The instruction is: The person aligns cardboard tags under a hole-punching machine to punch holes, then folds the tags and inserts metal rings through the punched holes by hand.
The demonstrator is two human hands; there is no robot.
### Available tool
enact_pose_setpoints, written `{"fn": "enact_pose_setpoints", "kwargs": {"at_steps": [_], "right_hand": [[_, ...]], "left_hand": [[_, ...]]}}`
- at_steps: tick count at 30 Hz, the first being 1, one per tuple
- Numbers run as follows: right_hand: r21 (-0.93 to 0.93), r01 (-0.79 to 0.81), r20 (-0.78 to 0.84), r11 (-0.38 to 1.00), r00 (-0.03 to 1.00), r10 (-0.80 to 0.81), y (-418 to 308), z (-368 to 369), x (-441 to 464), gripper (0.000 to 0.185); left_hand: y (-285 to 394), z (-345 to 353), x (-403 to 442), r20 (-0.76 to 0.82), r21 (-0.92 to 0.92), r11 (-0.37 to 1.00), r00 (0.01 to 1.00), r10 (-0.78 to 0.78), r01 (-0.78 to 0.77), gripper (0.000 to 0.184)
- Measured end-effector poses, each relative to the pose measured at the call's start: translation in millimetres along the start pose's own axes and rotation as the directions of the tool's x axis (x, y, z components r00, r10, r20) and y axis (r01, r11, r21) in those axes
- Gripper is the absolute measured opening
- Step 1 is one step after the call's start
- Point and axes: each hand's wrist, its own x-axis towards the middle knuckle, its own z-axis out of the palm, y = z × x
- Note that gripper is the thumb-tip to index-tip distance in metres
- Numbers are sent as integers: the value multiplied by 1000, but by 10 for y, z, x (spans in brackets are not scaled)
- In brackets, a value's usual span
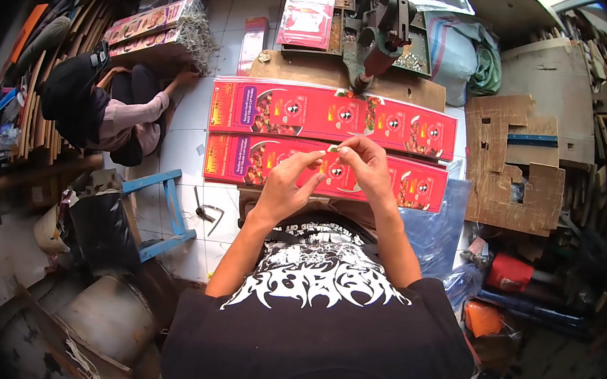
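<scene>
My right hand (pixel 364 167) pinches a small greenish-gold piece (pixel 334 148) between thumb and fingertips, too small to name. Close beside it is my left hand (pixel 291 182), fingers curled and thumb held apart, with nothing visible in it; its palm is hidden. Both hands are above the nearer red printed strip stack (pixel 410 185), which shows food pictures. Behind it lies a second red printed strip stack (pixel 332 115), parallel to the first. A metal press (pixel 382 51) stands at the far side, its lower tip close to the far stack's back edge.
Left, another person (pixel 128 110) crouches by printed boxes (pixel 147 32). A blue frame (pixel 163 209) and a dark tool (pixel 206 215) are on the tiled floor. Cut cardboard (pixel 517 170) and sacks (pixel 452 47) are on the right. Red-and-white sheets (pixel 307 14) lie beside the press.
</scene>
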Motion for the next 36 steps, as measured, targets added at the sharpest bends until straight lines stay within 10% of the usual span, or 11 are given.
{"fn": "enact_pose_setpoints", "kwargs": {"at_steps": [5, 9, 25, 28, 32, 36], "right_hand": [[-366, 240, -360, 899, 855, -374, -82, -181, 477, 12], [-581, 272, -344, 767, 772, -534, -33, -295, 891, 14], [-869, 183, -188, 460, 737, -649, -49, -313, 1135, 15], [-780, 229, -240, 582, 750, -617, -98, -377, 1022, 18], [-711, 139, -348, 689, 782, -517, -132, -678, 525, 21], [-832, -204, -505, 515, 663, -553, -19, -1146, -246, 27]], "left_hand": [[-205, -14, -66, 33, 79, 994, 997, -74, 71, 29], [-252, -6, -65, 76, 127, 991, 995, -60, 50, 28], [-298, 30, -120, 89, 168, 986, 996, -28, 13, 24], [-252, 15, -120, 74, 143, 990, 997, -26, 15, 21], [-293, -191, -217, -259, 122, 987, 963, -71, 106, 19], [-434, -659, -348, -590, 600, 697, 805, 57, 391, 33]]}}
